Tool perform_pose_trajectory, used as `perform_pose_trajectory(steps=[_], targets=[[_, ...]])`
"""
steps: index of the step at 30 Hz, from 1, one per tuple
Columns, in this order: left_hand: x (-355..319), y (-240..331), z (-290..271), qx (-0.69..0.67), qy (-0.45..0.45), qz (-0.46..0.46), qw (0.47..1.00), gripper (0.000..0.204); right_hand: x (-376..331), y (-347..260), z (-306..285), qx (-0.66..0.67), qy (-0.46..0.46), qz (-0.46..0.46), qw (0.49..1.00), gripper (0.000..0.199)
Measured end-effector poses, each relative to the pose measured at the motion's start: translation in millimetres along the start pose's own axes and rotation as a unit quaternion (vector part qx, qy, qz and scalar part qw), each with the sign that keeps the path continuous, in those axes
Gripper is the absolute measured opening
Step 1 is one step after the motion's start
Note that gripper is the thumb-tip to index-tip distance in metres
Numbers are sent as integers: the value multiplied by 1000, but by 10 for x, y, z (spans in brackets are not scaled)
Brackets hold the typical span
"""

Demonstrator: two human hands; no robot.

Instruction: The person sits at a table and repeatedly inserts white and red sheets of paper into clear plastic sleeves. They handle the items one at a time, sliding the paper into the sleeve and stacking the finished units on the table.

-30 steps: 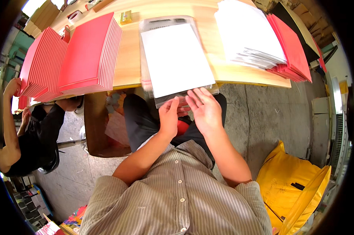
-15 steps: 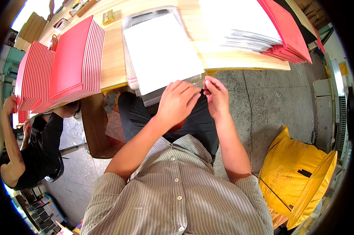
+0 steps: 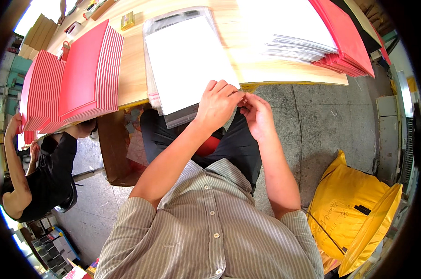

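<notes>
A white sheet point(image 3: 192, 60) lies on clear plastic bags point(image 3: 210, 15) at the table's front edge. The bags' near end, with a grey see-through flap point(image 3: 180, 116), hangs over the edge above my lap. My left hand point(image 3: 217, 106) reaches across this near end, fingers bent and closed at the right corner. My right hand point(image 3: 258, 116) meets it there from the right, thumb and forefinger pinched together. Both sets of fingertips touch or nearly touch at the plastic's corner, and they hide the exact bit they grip.
Thick stacks of red-covered boards point(image 3: 82, 69) stand at the left table edge, a co-worker's hand point(image 3: 14, 123) beside them. On the right lies a pile of white sheets and red folders point(image 3: 347, 44). A yellow sack point(image 3: 350, 209) stands on the floor at right, a cardboard box point(image 3: 113, 153) below the table.
My left hand has moved slightly up and right, its fingertips now meeting my right hand's. The flap edge seen between the hands is now covered. The sheet stays almost where it was.
</notes>
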State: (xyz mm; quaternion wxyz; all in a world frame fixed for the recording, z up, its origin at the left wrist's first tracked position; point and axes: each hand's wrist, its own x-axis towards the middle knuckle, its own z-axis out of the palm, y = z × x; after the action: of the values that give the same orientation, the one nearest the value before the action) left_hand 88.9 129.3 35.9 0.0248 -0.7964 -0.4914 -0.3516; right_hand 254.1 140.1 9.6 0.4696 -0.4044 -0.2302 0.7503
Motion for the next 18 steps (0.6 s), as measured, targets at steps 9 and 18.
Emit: perform_pose_trajectory(steps=[9,18], targets=[[7,-14,41,20,34,30,999,9,75,-79,69,-52,18,24,998,15],[-213,29,-156,-14,-25,87,996,19,203,-82,98,-113,39,-21,993,12]])
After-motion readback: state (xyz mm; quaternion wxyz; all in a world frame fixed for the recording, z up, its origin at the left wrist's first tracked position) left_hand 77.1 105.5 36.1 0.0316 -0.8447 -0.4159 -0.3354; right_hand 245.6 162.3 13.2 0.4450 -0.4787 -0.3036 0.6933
